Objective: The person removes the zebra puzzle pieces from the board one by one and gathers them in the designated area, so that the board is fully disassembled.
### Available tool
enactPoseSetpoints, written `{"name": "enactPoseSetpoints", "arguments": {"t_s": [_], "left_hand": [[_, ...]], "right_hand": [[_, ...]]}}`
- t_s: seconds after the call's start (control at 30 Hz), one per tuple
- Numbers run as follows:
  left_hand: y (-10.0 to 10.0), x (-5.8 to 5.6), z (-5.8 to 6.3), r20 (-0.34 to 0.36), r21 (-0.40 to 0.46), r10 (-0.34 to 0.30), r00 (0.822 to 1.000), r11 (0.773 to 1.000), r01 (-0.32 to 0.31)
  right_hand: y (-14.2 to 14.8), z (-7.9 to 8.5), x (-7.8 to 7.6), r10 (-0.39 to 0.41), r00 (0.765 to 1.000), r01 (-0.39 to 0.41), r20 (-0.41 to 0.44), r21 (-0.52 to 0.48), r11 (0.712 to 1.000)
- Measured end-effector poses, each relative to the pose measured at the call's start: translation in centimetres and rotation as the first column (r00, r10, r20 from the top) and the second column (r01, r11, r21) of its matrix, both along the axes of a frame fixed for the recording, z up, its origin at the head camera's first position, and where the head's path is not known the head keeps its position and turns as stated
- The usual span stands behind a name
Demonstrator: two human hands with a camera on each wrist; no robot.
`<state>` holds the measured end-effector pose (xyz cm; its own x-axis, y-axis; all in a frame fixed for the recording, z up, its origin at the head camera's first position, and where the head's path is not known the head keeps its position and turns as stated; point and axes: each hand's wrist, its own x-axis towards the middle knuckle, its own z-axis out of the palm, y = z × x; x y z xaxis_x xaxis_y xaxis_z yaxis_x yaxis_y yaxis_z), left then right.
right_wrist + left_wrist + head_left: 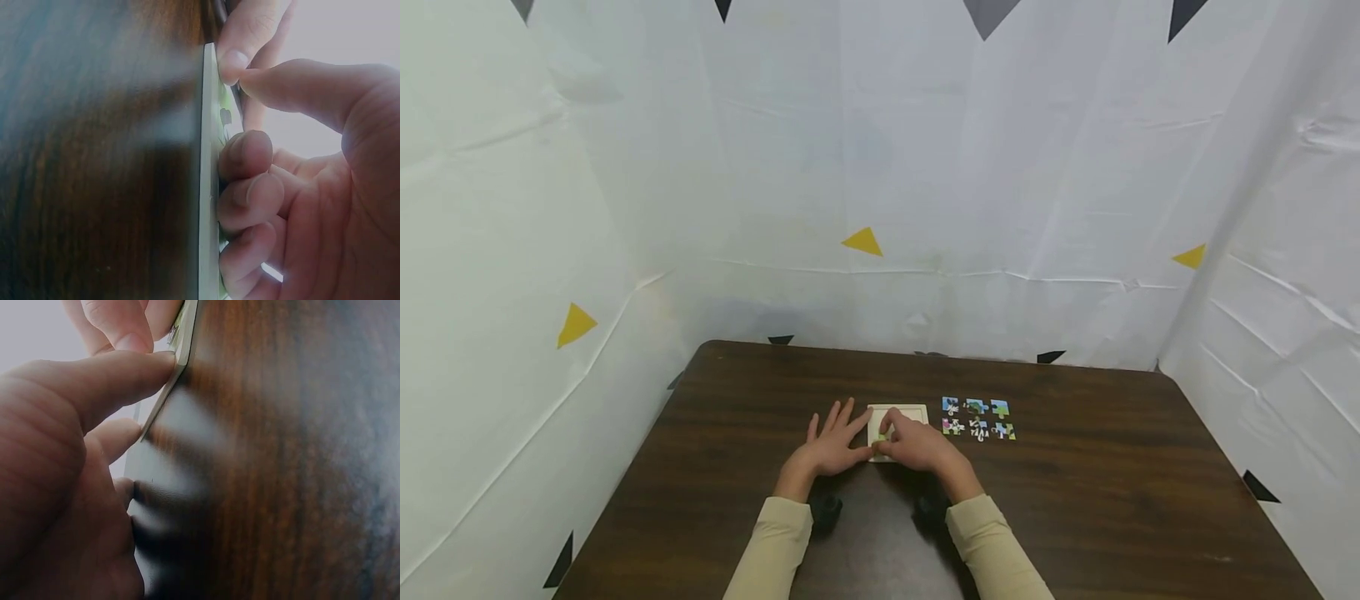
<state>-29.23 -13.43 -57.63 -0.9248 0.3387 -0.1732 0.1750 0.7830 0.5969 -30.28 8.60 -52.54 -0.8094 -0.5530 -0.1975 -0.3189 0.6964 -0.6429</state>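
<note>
A pale square puzzle tray [907,411] lies on the table between the hands. My left hand [829,451] rests at its left side, fingers spread, with thumb and forefinger touching the rim, seen also in the left wrist view. Over the tray, my right hand [922,447] bends its fingers down, the fingertips [247,200] against the inside. Its thumb and curled forefinger hold a small green puzzle piece [225,115] low in the tray, near the front left corner. The two thumbs nearly meet there. The right hand hides much of the tray's inside.
Several loose picture puzzle pieces [977,407] lie in two rows to the right of the tray. The dark wooden table [1112,483] has rounded far corners. White sheeting [910,167] with coloured triangles hangs behind it and on both sides.
</note>
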Motion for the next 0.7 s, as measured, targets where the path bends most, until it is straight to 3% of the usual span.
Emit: {"name": "enactPoseSetpoints", "arguments": {"t_s": [0.7], "left_hand": [[0.13,-0.43,-0.44,0.015,-0.024,0.020,1.000,1.000,-0.020]], "right_hand": [[0.32,0.03,-0.16,0.030,0.999,-0.029,0.030,-0.028,0.999]]}}
